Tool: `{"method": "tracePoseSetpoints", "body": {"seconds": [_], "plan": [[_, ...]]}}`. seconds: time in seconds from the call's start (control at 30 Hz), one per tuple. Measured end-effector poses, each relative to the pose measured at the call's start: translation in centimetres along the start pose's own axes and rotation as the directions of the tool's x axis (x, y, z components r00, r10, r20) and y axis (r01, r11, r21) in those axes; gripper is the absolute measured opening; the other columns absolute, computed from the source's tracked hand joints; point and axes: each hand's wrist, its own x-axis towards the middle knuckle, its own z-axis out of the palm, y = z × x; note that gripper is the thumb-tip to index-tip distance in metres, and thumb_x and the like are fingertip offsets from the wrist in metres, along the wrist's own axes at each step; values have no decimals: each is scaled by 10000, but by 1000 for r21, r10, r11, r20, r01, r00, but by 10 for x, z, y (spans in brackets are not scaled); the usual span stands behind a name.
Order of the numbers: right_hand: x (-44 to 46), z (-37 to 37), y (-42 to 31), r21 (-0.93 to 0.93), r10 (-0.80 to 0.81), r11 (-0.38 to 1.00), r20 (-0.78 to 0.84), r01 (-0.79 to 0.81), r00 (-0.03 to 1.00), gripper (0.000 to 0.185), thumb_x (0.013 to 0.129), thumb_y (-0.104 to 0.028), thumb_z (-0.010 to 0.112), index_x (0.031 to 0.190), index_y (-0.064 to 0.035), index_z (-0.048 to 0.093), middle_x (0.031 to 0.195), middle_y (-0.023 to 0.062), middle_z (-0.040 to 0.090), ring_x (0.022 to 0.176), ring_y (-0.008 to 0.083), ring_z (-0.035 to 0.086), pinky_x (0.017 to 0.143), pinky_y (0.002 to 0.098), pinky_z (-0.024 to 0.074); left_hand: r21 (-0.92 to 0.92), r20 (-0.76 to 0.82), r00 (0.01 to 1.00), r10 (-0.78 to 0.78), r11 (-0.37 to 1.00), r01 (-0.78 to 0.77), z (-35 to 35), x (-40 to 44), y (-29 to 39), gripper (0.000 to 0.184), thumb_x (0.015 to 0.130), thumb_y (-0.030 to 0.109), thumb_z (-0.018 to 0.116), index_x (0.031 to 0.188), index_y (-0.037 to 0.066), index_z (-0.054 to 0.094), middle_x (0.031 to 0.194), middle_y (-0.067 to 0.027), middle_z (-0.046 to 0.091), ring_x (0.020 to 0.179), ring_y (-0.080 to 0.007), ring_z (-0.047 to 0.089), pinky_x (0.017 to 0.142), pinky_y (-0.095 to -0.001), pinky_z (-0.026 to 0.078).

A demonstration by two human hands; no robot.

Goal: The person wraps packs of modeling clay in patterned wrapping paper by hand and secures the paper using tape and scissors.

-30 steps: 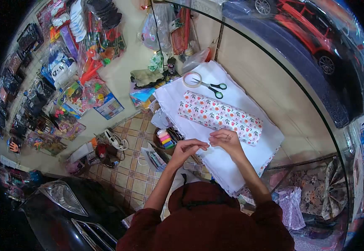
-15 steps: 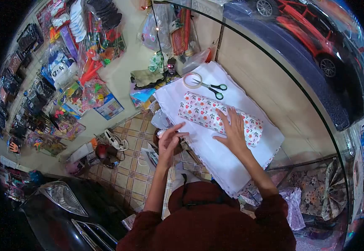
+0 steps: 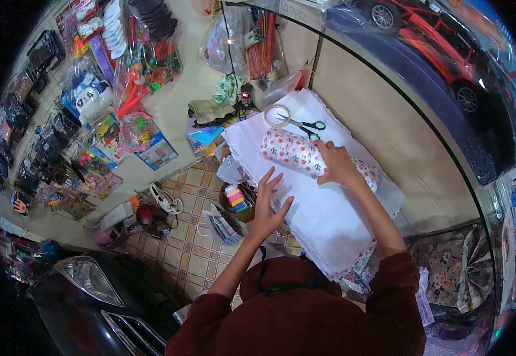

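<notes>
The floral parcel (image 3: 293, 153) lies slantwise on the stack of white paper (image 3: 323, 216), toward its upper part. The right hand (image 3: 338, 166) grips the parcel around its middle, fingers bent over the far side and thumb on the near side, so that both ends of the parcel show past the hand. The left hand (image 3: 267, 210) is open and holds nothing, its fingers and thumb spread at the left edge of the paper; whether it touches the sheets, I cannot tell. Beyond the parcel, the scissors (image 3: 305, 125) lie open on the paper, with a tape roll (image 3: 277, 116) at their blades. A box (image 3: 230, 203) with colorful items (image 3: 236, 199) stands just left of the left hand.
</notes>
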Motion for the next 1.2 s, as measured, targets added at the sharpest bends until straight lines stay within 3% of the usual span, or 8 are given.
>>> {"method": "tracePoseSetpoints", "body": {"seconds": [0.1, 0.27, 0.43, 0.67, 0.83, 0.97, 1.1, 1.2], "plan": [[11, -20, 17, 131, -87, 988, 77, 76, 993, 933, 516, -375, 809, 1309, -103, 399, 1018, 225, 596, 965, 413, 584, 848, 453, 470, 250, -1, 987, 159, 956, -154, 9, 13, -15, 681, 756, 105, 735, 1364, 67, 431, 1451, -206, 312, 1325, -384, 333, 1061, -464, 327], [30, -51, 33, 290, -27, 955, 301, -65, 953, 887, 615, -355, 754, 1377, -57, 410, 1279, 224, 542, 1181, 323, 525, 996, 351, 400, 444, 98, 960, 263, 851, -279, 22, 40, -40, 809, 716, 172, 769, 1415, 106, 368, 1475, -188, 277, 1349, -382, 270, 1098, -482, 238], [34, -34, 53, 681, -340, 724, 494, -112, 800, 871, 690, -280, 712, 1432, -12, 343, 1360, 185, 488, 1238, 247, 471, 1029, 296, 361, 447, 144, 901, 410, 785, -429, 17, 48, -31, 837, 730, 254, 767, 1434, 124, 333, 1489, -133, 274, 1365, -348, 256, 1119, -526, 170], [30, 1, 52, 585, -245, 746, 686, -320, 685, 869, 677, -325, 682, 1446, -75, 362, 1365, 151, 475, 1246, 206, 434, 1035, 284, 318, 319, 281, 838, 468, 777, -542, 3, 28, -23, 844, 722, 262, 769, 1425, 99, 332, 1480, -115, 314, 1354, -290, 328, 1125, -472, 215], [38, -3, 51, 780, -489, 621, 462, -77, 740, 717, 737, -136, 733, 1350, -67, 366, 1225, 111, 474, 1204, 214, 412, 1027, 334, 325, 241, 386, 810, 442, 799, -551, 7, 34, -18, 837, 736, 201, 749, 1437, 65, 311, 1491, -128, 304, 1324, -272, 374, 1102, -433, 294], [20, -29, 39, 693, -380, 720, 439, -38, 814, 718, 740, -153, 757, 1351, -71, 390, 1230, 128, 485, 1207, 224, 426, 1026, 333, 342, 227, 423, 794, 437, 797, -559, 11, 45, -23, 830, 745, 162, 735, 1439, 44, 295, 1502, -138, 298, 1192, -291, 500, 985, -396, 434], [2, 10, 41, 684, -362, 688, 35, 242, 931, 734, 750, -217, 764, 1386, -74, 426, 1352, 172, 454, 1302, 307, 388, 1106, 404, 288, 226, 397, 847, 355, 856, -464, 16, 51, -40, 848, 738, 160, 738, 1442, 38, 280, 1502, -128, 305, 930, -283, 622, 743, -360, 528], [-43, -2, 5, 390, -238, 885, -89, 254, 967, 771, 750, -255, 775, 1401, -80, 400, 1443, 195, 370, 1359, 356, 319, 1128, 439, 247, 232, 395, 839, 375, 843, -486, 15, 57, -38, 867, 727, 171, 748, 1440, 33, 274, 1501, -126, 307, 930, -282, 625, 719, -351, 532]]}}
